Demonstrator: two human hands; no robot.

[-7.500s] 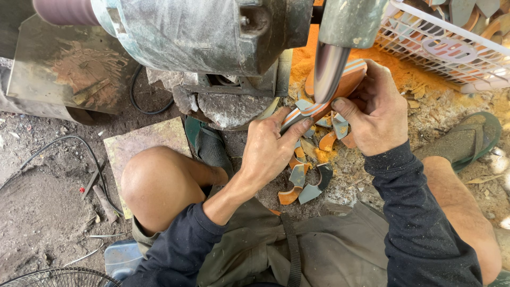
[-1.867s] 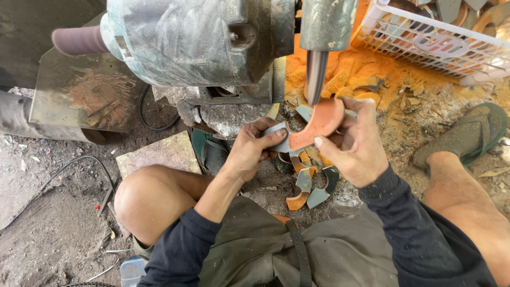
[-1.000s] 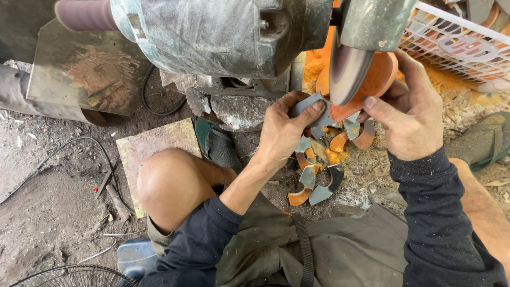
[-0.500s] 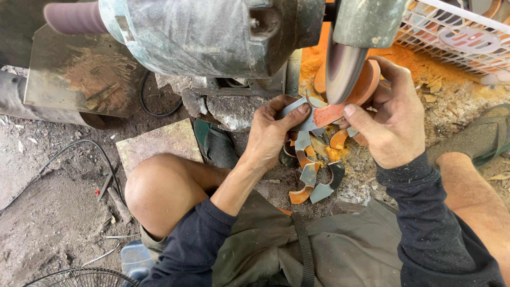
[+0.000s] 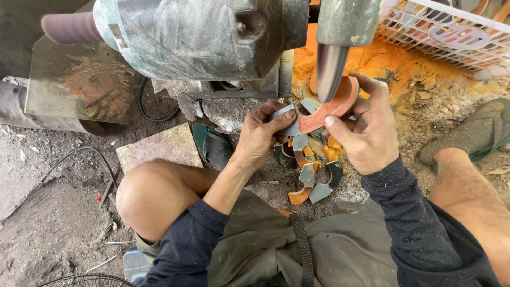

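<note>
My left hand [image 5: 260, 135] and my right hand [image 5: 366, 130] both grip one curved orange and grey piece [image 5: 324, 109], holding it against the grinding wheel [image 5: 329, 69] of a bench grinder [image 5: 196, 34]. The left fingers pinch its grey end, the right thumb and fingers hold its orange end. Below the hands, several similar curved orange and grey pieces [image 5: 311, 178] lie in a heap on the ground between my knees.
A white plastic basket [image 5: 451, 32] with more pieces stands at the top right on orange dust [image 5: 393, 64]. A flat stone tile [image 5: 156, 146] lies by my left knee. My sandalled foot [image 5: 467, 138] is at the right. A black cable [image 5: 79, 157] runs over the dirt.
The hands and piece shifted slightly lower under the wheel compared with a second ago; both hands keep their grip on the piece.
</note>
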